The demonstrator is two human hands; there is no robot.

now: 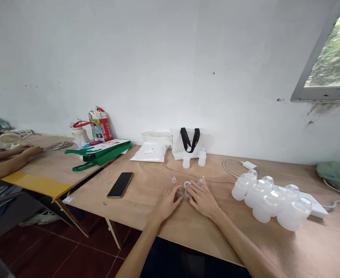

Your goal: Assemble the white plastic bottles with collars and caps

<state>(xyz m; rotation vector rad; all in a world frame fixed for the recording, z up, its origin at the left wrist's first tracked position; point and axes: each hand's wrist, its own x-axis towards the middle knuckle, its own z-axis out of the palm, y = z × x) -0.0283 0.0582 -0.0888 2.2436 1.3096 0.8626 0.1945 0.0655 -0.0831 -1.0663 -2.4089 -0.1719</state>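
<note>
Left hand and right hand are low on the table, fingertips narrowed close around small clear parts between them; can't tell if they're gripping. Another clear part sits just ahead of the left hand, bottles past the right.

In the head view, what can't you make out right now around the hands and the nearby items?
Head view:
- Small clear plastic parts: partly hidden by the left hand and right hand; any grip or fit can't be told.
- Printed label on the white bag: too small to read.
- Green pouch: cut off by the right edge.
</note>
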